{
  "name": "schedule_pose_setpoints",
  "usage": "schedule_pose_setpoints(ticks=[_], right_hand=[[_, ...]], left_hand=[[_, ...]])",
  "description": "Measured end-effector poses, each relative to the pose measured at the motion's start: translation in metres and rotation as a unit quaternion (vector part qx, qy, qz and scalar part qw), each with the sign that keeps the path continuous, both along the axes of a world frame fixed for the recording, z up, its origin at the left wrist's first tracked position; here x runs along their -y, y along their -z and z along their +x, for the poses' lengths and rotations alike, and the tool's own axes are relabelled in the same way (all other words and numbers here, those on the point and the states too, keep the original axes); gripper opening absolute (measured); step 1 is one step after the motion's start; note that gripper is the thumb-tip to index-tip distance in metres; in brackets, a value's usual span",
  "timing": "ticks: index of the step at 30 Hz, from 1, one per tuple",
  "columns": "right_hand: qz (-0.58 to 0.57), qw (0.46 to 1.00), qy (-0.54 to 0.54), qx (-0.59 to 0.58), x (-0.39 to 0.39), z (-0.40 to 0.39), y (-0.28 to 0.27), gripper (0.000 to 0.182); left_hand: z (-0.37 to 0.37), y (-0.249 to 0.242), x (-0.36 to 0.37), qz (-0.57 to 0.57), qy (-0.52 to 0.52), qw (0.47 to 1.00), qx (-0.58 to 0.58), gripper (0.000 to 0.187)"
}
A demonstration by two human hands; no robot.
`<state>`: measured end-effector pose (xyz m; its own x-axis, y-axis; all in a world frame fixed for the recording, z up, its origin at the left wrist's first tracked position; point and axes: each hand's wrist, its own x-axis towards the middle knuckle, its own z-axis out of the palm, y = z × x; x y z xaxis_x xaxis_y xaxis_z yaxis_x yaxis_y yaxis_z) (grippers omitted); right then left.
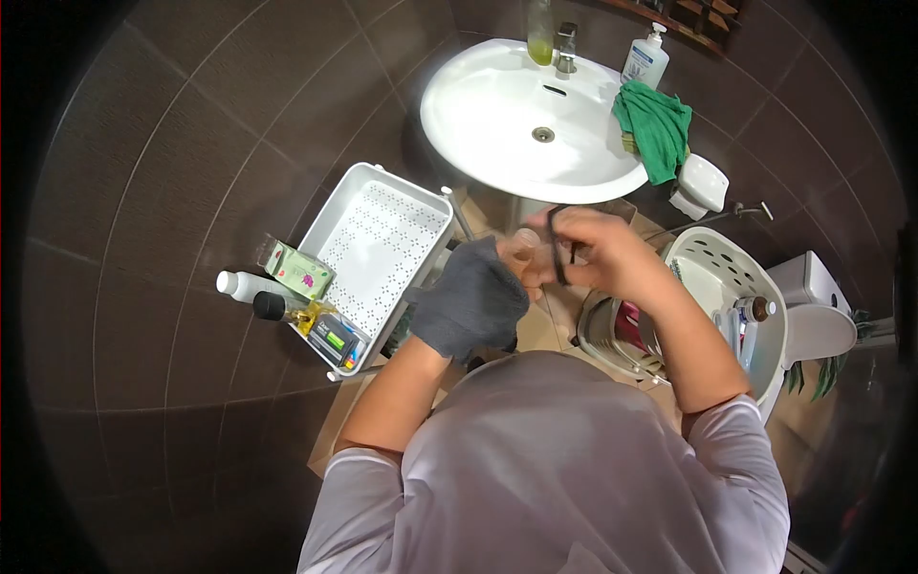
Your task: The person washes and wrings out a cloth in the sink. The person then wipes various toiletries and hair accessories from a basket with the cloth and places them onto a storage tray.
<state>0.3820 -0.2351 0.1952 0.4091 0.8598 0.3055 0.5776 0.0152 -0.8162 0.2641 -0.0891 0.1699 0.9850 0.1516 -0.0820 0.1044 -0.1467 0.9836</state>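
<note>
In front of my chest my two hands meet below the sink. A dark grey cloth wraps over my left hand, hiding most of it; its fingers close round the cloth's far edge. My right hand is curled opposite, with a thin black loop by its fingers. Between the hands is a small clear or shiny thing, too blurred to name. Whether one or both hands hold it I cannot make out.
A white sink has a green cloth on its rim and a soap pump bottle behind. At left, a white tray carries bottles and boxes on its outer side. A white laundry basket and a toilet stand right.
</note>
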Motion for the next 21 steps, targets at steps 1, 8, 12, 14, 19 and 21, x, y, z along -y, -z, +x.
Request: schedule_pose_setpoints(ticks=[1, 8, 12, 14, 19, 21], right_hand=[[0.028, 0.992, -0.075, 0.098, -0.005, 0.0, -0.001, 0.046], [-0.143, 0.983, -0.111, 0.036, -0.019, -0.004, -0.011, 0.034], [-0.02, 0.989, -0.139, 0.05, -0.023, 0.004, 0.006, 0.035], [-0.098, 0.984, -0.145, 0.024, -0.02, 0.004, -0.003, 0.037], [-0.112, 0.982, -0.149, 0.016, -0.02, 0.001, -0.003, 0.047], [-0.089, 0.982, -0.162, 0.037, -0.02, -0.006, -0.007, 0.049]], left_hand=[[-0.001, -0.004, 0.0, 0.0, 0.002, 1.0, 0.0, 0.021], [-0.005, -0.018, 0.0, 0.321, 0.062, 0.945, 0.012, 0.028], [-0.01, -0.01, -0.002, 0.311, -0.04, 0.944, 0.102, 0.042], [-0.019, -0.01, -0.005, 0.37, -0.018, 0.923, 0.103, 0.049], [-0.03, -0.015, -0.002, 0.365, -0.036, 0.929, 0.055, 0.063], [-0.034, -0.018, -0.003, 0.286, -0.07, 0.954, 0.056, 0.061]])
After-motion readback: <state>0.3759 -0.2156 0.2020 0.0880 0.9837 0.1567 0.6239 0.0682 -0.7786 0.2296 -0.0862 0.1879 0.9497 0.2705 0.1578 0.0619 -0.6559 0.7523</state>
